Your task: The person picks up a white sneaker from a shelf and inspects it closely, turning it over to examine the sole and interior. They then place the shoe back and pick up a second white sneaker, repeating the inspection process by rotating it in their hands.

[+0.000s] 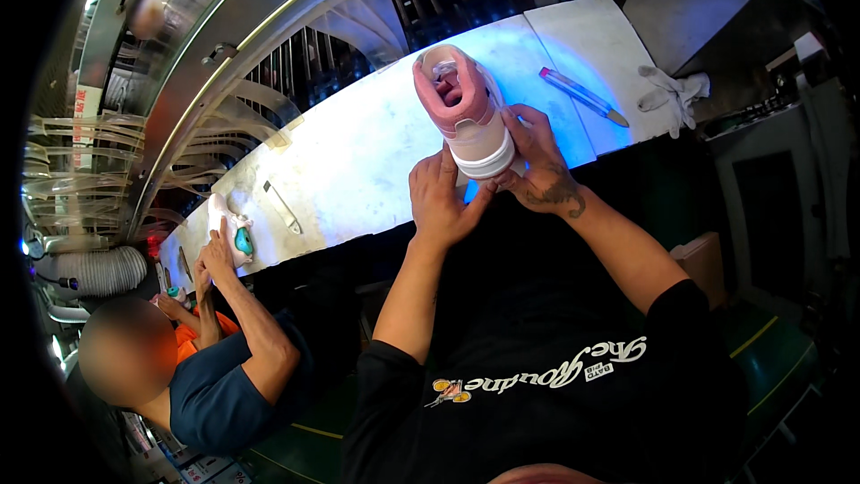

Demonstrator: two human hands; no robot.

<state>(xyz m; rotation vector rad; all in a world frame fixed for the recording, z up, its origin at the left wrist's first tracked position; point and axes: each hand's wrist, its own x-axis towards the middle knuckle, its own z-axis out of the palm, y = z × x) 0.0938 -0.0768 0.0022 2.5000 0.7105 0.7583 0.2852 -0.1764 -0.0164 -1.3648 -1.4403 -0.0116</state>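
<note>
A pink and cream sneaker [459,106] with a white sole is held over the lit white worktop [376,143], its heel toward me and its pink-lined opening facing up. My left hand [439,197] grips the heel end of the sole from the left. On the other side, my right hand [537,161] has its fingers closed along the sole and side. The shoe's toe is hidden behind its collar. To the right on the worktop lies a brush-like tool [584,97] with a blue handle and a yellowish tip.
A white work glove [674,99] lies at the worktop's right end. Left of me, a co-worker [233,358] handles a pale shoe [229,229] with a teal part. A small flat white tool [282,207] lies between us. Clear strip curtains [354,22] hang along the machine behind.
</note>
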